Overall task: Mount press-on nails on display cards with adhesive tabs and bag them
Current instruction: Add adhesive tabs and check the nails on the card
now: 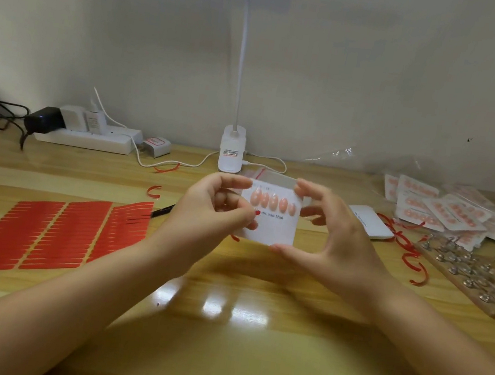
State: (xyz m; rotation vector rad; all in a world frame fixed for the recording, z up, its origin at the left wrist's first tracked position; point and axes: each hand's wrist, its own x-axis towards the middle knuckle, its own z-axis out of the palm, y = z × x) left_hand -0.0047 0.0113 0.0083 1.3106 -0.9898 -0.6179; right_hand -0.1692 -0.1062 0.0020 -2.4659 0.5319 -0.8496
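Note:
A white display card (275, 228) with a row of pink press-on nails (273, 202) is held upright above the middle of the wooden table (232, 345). A clear bag (273, 178) with a red seal strip covers its top part. My left hand (217, 211) pinches the card's left edge. My right hand (326, 231) grips it on the right, fingers at the top edge and thumb at the bottom corner. Red adhesive tab sheets (49, 235) lie flat at the left.
Bagged finished cards (451, 211) are piled at the back right, with a white box (369, 221) beside them. A wooden board of metal nail stands (476, 279) lies at the right. Peeled red strips (412, 260) are scattered around. A lamp base (232, 149) and power strip (87, 136) stand at the back.

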